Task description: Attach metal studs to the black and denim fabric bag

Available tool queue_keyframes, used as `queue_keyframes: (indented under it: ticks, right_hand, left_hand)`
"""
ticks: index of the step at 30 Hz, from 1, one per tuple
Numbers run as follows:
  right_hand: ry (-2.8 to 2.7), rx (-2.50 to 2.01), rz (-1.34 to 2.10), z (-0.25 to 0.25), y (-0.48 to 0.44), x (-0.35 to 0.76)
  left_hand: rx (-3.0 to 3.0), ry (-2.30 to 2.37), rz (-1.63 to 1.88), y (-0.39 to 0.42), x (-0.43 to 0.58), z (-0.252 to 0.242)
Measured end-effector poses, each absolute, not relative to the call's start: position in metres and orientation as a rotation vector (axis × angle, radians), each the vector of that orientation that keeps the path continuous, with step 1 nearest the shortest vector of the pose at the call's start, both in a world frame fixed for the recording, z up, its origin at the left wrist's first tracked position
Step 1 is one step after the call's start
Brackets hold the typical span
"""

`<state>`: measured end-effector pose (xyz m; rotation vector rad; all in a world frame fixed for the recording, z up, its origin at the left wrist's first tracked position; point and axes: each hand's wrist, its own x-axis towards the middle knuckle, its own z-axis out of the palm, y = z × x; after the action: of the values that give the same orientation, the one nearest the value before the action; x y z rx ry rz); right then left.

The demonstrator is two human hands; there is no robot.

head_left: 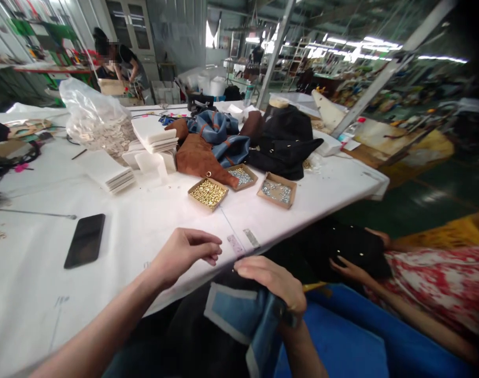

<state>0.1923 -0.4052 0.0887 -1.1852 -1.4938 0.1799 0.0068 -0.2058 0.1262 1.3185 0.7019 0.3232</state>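
Blue fabric [232,315] in right hand [273,283], at white workshop table [145,231]

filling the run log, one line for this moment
left hand: open above table | right hand: grips blue fabric | nearby: tray of gold rivets, phone

Blue cloth panel [239,315] matt; gold rivets [208,193] shiny metal; phone [85,240] glossy.
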Motion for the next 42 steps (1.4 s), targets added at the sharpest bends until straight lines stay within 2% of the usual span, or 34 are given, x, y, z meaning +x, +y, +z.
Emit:
queue_keyframes:
  ticks: [5, 15, 31, 42]
  right_hand:
    - [-1.543, -1.334, 0.138, 0.095, -0.411, 0.170]
    - [-1.616, -1.287, 0.237, 0.116, -0.408, 0.138]
    - [-1.746, -1.275, 0.337, 0.128, -0.417, 0.134]
    - [-1.726, -1.281, 0.374, 0.130, -0.413, 0.129]
  left_hand:
    - [1.240, 0.723, 0.375, -0.259, -0.036, 0.111]
    - [1.330, 0.830, 0.604, -0.290, -0.071, 0.116]
    - [1.414, 0.608, 0.579, -0.300, -0.099, 0.136]
    - [1.707, 0.419, 0.722, -0.302, -0.116, 0.153]
